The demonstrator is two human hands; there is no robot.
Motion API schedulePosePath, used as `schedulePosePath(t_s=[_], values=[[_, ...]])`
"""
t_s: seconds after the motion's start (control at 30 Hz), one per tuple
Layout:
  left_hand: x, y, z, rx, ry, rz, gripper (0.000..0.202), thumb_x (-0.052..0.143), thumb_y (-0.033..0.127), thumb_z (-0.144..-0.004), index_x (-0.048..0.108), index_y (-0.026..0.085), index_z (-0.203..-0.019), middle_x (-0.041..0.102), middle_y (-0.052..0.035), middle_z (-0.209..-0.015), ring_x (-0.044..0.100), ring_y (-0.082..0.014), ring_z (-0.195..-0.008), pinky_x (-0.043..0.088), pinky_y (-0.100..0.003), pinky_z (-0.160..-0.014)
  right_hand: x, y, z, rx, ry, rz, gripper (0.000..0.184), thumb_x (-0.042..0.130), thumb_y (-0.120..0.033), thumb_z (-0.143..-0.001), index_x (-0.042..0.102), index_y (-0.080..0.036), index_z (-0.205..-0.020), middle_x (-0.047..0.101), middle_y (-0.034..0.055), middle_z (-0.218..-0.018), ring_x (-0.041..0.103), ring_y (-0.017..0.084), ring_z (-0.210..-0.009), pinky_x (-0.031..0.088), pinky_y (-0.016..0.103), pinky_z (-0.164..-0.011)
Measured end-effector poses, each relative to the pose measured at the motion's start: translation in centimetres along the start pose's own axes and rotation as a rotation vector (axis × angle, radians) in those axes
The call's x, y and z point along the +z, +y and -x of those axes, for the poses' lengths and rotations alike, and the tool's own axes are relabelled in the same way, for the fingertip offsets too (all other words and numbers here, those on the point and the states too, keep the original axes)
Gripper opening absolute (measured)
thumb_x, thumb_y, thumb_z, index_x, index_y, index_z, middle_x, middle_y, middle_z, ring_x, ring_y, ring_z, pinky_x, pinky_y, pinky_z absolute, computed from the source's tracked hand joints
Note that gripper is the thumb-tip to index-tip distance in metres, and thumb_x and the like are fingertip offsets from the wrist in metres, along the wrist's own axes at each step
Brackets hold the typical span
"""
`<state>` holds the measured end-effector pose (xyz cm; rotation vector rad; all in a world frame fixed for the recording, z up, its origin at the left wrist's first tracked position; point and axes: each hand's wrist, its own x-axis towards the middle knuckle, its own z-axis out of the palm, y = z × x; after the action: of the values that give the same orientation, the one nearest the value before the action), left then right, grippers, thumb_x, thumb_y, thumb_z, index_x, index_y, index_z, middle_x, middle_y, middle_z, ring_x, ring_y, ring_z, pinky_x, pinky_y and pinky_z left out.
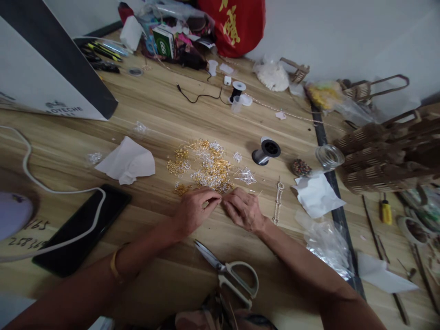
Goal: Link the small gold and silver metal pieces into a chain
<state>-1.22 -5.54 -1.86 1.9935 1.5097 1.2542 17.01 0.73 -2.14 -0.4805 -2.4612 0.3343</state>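
My left hand (199, 207) and my right hand (244, 208) meet at the near edge of a pile of small gold and silver jewelry findings (211, 167). Thumb and fingers of each hand are pinched together; whatever is between them is too small to name. A thin pale strand sticks out past my right hand. Gold jump rings (178, 167) lie at the pile's left, silver pins (245, 175) at its right. A chain bracelet (277, 201) rests right of my right hand. White-handled scissors (230, 275) lie below the hands, blades pointing up and left.
A spool of fine wire (265, 152) stands beyond the pins. A black phone (82, 231) with a white cable across it lies at left, near crumpled paper (128, 161). At right are a glass jar (329, 157), plastic bags (326, 243) and brown baskets (392, 151).
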Motion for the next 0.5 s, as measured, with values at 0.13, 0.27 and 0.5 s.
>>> schedulePosePath(t_s=[0.13,0.27,0.5], values=[[0.12,-0.18,0.10,0.022,0.006,-0.006,0.007,0.062,0.014,-0.084,0.067,0.016,-0.081,0.072,-0.0027,-0.076,0.066,-0.0142,-0.070,0.050,-0.025,-0.068,0.04,0.02,0.01,-0.012,0.005,0.008,0.009,0.051,-0.014,-0.090,0.060,-0.015,-0.093,0.061,0.0058,-0.077,0.054,0.015,-0.069,0.045,0.027,-0.061],[0.17,-0.33,0.21,0.035,0.008,-0.043,0.008,0.060,0.015,-0.085,0.067,0.017,-0.082,0.072,-0.0023,-0.078,0.066,-0.0143,-0.071,0.050,-0.026,-0.068,0.06,0.05,0.05,-0.002,-0.013,0.001,0.012,0.049,-0.015,-0.091,0.060,-0.015,-0.096,0.062,0.0060,-0.078,0.055,0.015,-0.069,0.045,0.027,-0.061],[-0.13,-0.22,0.13,0.055,-0.022,-0.114,0.010,0.058,0.013,-0.086,0.067,0.017,-0.082,0.071,-0.0026,-0.078,0.065,-0.0142,-0.071,0.049,-0.026,-0.068,0.10,0.00,0.07,0.003,-0.011,-0.045,0.012,0.050,-0.014,-0.091,0.060,-0.015,-0.099,0.062,0.0060,-0.078,0.056,0.015,-0.070,0.046,0.028,-0.062]])
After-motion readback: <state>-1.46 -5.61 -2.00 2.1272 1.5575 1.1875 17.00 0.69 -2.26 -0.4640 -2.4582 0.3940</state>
